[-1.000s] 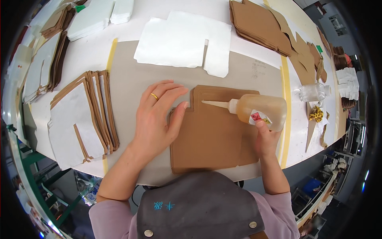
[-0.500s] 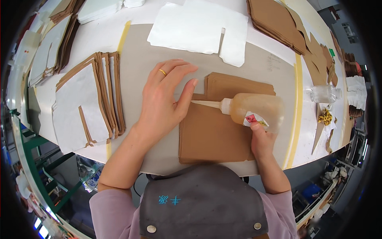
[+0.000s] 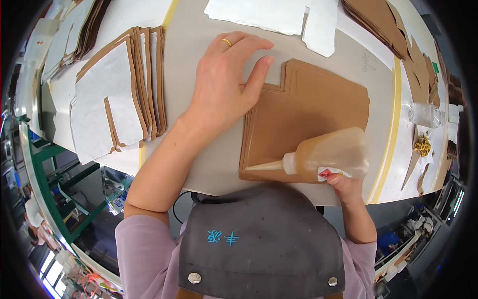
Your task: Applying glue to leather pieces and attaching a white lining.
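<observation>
A white counter (image 3: 133, 17) carries a broad grey sheet (image 3: 211, 167) in a workroom, where a person wearing a dark grey apron (image 3: 279, 241) stands at the edge. On the sheet, directly before the apron, lies a stack of brown panels (image 3: 313, 94), notched at the upper left corner. To its left sits a fanned pile of white-faced brown panels (image 3: 107, 94); beyond, at the far side, rests a white slotted sheet (image 3: 271, 14). The left hand (image 3: 226, 74) is poised at the brown stack's left side, thumb spread moderately wide from loosely bent fingers; contact cannot be told. A translucent squeeze bottle (image 3: 331, 149) of amber liquid lies tilted in the right hand (image 3: 347, 188), thumb at its label, its long nozzle (image 3: 264, 166) pointing left over the stack's near left corner. A clear bottle (image 3: 423, 115) rests at far right, near a yellow-and-black spotted bundle (image 3: 422, 146). A gold ring (image 3: 227, 43) circles a left finger.
</observation>
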The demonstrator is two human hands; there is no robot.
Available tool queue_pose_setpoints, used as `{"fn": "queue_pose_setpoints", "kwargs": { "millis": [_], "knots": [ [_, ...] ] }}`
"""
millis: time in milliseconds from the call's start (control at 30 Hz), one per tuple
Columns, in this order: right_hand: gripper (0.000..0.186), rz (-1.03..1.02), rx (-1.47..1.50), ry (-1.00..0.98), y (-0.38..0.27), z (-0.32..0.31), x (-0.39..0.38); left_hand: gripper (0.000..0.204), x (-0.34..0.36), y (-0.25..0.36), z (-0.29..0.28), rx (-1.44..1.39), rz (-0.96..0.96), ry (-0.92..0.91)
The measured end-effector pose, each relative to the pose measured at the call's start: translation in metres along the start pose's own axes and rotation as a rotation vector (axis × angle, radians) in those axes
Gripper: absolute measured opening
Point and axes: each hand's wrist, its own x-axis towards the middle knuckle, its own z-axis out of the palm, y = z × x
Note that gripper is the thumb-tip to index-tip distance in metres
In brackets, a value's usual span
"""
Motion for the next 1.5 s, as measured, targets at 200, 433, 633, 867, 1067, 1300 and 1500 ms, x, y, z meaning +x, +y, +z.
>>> {"fn": "queue_pose_setpoints", "kwargs": {
  "millis": [200,433,633,867,1067,1300,1500],
  "knots": [
    [0.054,-0.046,0.527,0.425,-0.007,-0.024,-0.006,0.018,0.000,0.005,0.006,-0.002,0.035,0.007],
    [0.047,-0.260,0.301,0.641,-0.020,-0.139,0.046,0.019,-0.004,0.004,0.007,-0.025,-0.029,-0.009],
    [0.057,-0.253,0.016,0.721,-0.014,-0.151,0.063,0.017,0.001,0.003,0.012,-0.047,-0.098,0.013],
    [0.058,-0.249,0.004,0.632,-0.021,-0.145,0.072,0.016,0.002,-0.002,0.018,-0.087,-0.172,-0.008],
    [0.062,-0.186,-0.011,0.632,-0.018,-0.142,0.045,0.017,0.000,-0.006,0.019,-0.085,-0.150,-0.027],
    [0.053,-0.124,-0.033,0.634,-0.008,-0.131,-0.005,0.017,-0.003,-0.008,0.021,-0.107,-0.154,-0.040],
    [0.057,-0.105,0.002,0.663,0.008,-0.125,-0.059,0.021,-0.005,-0.006,0.021,-0.077,-0.129,-0.063]
  ]
}}
